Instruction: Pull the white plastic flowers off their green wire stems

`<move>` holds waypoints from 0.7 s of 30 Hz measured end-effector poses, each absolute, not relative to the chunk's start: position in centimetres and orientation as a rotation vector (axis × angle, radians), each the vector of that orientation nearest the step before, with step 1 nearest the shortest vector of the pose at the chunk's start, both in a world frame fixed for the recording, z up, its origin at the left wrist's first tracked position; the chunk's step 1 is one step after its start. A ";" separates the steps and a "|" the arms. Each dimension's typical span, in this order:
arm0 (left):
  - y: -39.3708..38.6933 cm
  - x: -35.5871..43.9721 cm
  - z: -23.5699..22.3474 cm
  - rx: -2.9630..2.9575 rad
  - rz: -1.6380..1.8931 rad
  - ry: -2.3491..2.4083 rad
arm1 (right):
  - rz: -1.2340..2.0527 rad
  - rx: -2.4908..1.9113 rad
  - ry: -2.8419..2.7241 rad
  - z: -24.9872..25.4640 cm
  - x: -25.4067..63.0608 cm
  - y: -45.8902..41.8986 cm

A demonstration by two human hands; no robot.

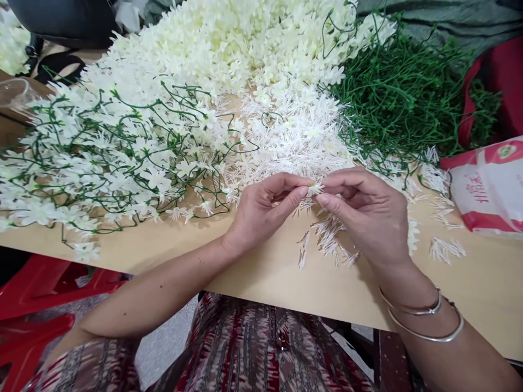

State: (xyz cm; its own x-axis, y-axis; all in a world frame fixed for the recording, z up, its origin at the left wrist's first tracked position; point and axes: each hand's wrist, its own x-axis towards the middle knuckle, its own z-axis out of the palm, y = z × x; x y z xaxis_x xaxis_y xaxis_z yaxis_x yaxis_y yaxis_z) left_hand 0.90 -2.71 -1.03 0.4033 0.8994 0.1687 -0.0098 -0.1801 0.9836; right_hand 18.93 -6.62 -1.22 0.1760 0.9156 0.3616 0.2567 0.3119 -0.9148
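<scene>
Between my two hands, over the front of the table, is a small white artificial flower piece [315,189]. My left hand [265,207] pinches it from the left with thumb and forefinger. From the other side, the thumb and fingers of my right hand [363,207] close on it too. Its exact shape is partly covered by my fingertips. Just behind my hands lies a heap of white stamen pieces [298,147]. A few loose stamens [330,239] rest on the wood below my fingers.
White flowers on green stems [134,147] spread over the left side. Loose pale petals [229,38] pile up at the back. Bare green stems [400,98] form a mound at the right, near a red and white bag [488,188]. A red stool [36,288] stands below the table [482,294].
</scene>
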 end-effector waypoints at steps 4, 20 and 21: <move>-2.7 0.9 -1.1 1.606 0.971 0.780 | 0.607 -1.240 -1.358 -1.7 18.8 -6.7; -2.6 1.2 -1.8 1.587 1.026 0.726 | 0.356 -1.093 -1.193 -0.7 21.9 -5.2; -2.6 1.2 -1.8 1.623 1.037 0.733 | 0.342 -1.077 -1.133 -0.7 22.4 -4.9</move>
State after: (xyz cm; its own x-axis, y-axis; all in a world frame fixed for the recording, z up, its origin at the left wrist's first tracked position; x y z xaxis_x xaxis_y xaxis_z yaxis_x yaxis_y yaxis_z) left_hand 1.19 -2.58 -1.81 0.4418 0.8559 0.2687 -0.0321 -0.2843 0.9582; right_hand 22.37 -4.91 -0.69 0.4368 0.7045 0.5594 0.2770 0.4863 -0.8287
